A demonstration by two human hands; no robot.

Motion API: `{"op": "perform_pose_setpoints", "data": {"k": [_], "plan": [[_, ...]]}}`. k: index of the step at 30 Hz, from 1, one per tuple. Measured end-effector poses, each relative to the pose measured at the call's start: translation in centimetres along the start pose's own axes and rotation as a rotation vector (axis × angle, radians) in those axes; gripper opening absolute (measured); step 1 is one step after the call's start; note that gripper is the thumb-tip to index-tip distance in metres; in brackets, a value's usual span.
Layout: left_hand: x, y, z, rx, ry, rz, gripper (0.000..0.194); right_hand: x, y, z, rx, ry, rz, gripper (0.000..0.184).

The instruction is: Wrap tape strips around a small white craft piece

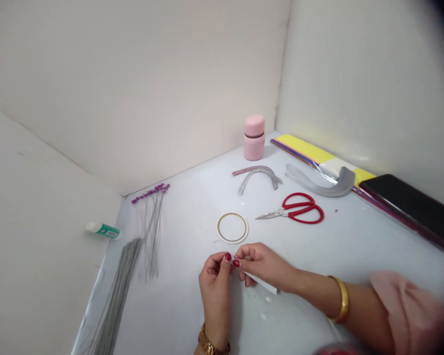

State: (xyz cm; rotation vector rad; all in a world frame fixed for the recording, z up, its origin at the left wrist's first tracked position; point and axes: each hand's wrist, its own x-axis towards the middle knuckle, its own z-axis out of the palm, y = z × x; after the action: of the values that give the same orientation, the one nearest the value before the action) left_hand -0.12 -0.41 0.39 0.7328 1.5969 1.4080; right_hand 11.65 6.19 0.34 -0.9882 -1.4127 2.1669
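My left hand (215, 281) is closed, thumb pressed against the fingers at the upper end of a narrow white strip (263, 284). My right hand (261, 261) pinches the same strip beside it, and the two thumbs nearly touch. The strip's free end slants down to the right under my right palm; my fingers hide its other end. Just beyond my fingertips lies a thin roll of white tape (246, 231) with a yellow inner ring. Red-handled scissors (286, 212) rest on the table behind my right hand, tips pointing left.
A pink flask (254, 140) stands in the back corner. Grey strip bundles (259, 170) and a larger curled grey bundle (329, 187) lie nearby. A black phone (410, 207) covers coloured sheets (303, 148). At left are purple-tipped wires (153, 222), grey wires (118, 296) and a green-white tube (105, 230).
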Motion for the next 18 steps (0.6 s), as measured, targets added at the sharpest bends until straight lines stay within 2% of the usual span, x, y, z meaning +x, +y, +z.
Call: {"op": "perform_pose_setpoints", "data": {"k": [8, 14, 18], "plan": [[-0.2, 0.5, -0.1, 0.163, 0.056, 0.141, 0.008, -0.6, -0.7, 0.4, 0.13, -0.036, 0.016, 0.039], [-0.1, 1.0, -0.4, 0.23, -0.012, 0.308, 0.008, -0.3, -0.6, 0.2, 0.175, -0.017, -0.009, 0.039], [0.0, 1.2, -0.6, 0.236, -0.028, 0.347, 0.009, -0.3, -0.7, 0.1, 0.188, -0.015, -0.028, 0.038]]}}
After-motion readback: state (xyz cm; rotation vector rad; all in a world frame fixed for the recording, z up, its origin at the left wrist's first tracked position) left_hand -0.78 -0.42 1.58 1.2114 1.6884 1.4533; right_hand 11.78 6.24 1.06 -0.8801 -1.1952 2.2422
